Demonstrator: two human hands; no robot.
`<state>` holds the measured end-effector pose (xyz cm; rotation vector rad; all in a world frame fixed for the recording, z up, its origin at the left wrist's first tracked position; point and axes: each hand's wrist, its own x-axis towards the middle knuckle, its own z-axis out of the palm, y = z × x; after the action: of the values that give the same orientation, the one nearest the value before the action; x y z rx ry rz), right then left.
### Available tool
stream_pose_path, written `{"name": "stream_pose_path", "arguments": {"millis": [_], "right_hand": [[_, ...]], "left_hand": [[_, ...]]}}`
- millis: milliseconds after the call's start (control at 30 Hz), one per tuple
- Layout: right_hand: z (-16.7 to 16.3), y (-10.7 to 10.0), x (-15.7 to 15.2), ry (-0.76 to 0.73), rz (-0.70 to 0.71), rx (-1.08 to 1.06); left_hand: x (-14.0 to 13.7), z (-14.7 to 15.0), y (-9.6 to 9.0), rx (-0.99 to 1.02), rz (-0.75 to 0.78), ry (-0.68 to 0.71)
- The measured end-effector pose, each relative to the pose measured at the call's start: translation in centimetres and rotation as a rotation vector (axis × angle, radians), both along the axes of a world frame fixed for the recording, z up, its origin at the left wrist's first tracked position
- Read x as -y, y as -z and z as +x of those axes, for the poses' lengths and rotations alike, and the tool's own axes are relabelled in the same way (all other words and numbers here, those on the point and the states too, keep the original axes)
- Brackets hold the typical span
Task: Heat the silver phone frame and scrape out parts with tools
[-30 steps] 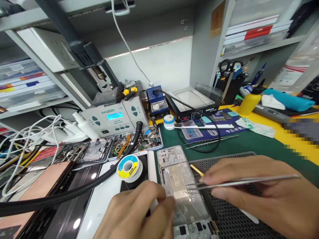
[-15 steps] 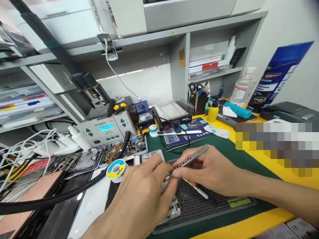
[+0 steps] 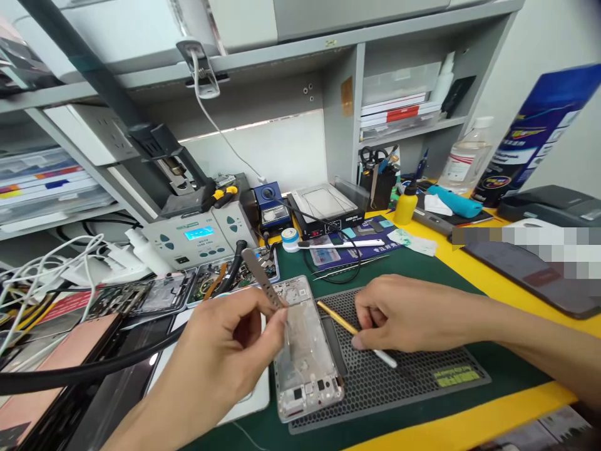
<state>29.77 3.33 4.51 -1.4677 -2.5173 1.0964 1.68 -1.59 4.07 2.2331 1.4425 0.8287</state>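
My left hand (image 3: 230,351) is closed in a pinch on metal tweezers (image 3: 263,279), which tilt up and left over a phone frame (image 3: 305,332). The frame lies on the work surface, its silvery inside facing up. My right hand (image 3: 399,313) has its fingers curled over a slim gold-and-white pen-like tool (image 3: 335,317), thumb against its middle. This tool rests slanted on a dark perforated mat (image 3: 422,369), right of the frame. Part of its shaft is hidden by my thumb and fingers.
A rework station (image 3: 197,238) stands at back left, with a black hose (image 3: 117,366) running across phone parts. Behind the mat are a white-handled brush (image 3: 347,243) and spare tweezers (image 3: 350,268). A yellow bottle (image 3: 406,205) and a phone (image 3: 530,279) are at right.
The tweezers have passed from my right hand to my left. My hands have parted, the right moving onto the pen-like tool, and the phone frame is uncovered. The view has shifted slightly.
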Motion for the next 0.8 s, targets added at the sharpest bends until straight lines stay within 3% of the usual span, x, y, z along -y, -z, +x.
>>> {"name": "stream_pose_path", "arguments": {"millis": [267, 400, 467, 633, 800], "right_hand": [[-0.5, 1.8, -0.1, 0.103, -0.050, 0.109], [-0.2, 1.4, -0.7, 0.117, -0.251, 0.061], [0.1, 1.1, -1.3, 0.130, -0.395, -0.042], [0.2, 2.3, -2.5, 0.206, -0.744, -0.691], [-2.7, 3.2, -2.7, 0.247, -0.782, -0.748]], "left_hand": [[1.5, -2.8, 1.9, 0.086, 0.041, 0.152], [2.2, -3.0, 1.9, 0.086, 0.008, 0.181], [2.5, -3.0, 1.9, 0.113, 0.035, 0.178], [2.5, -3.6, 2.7, 0.171, 0.155, 0.180], [1.8, -4.4, 3.8, 0.121, 0.164, 0.282]]}}
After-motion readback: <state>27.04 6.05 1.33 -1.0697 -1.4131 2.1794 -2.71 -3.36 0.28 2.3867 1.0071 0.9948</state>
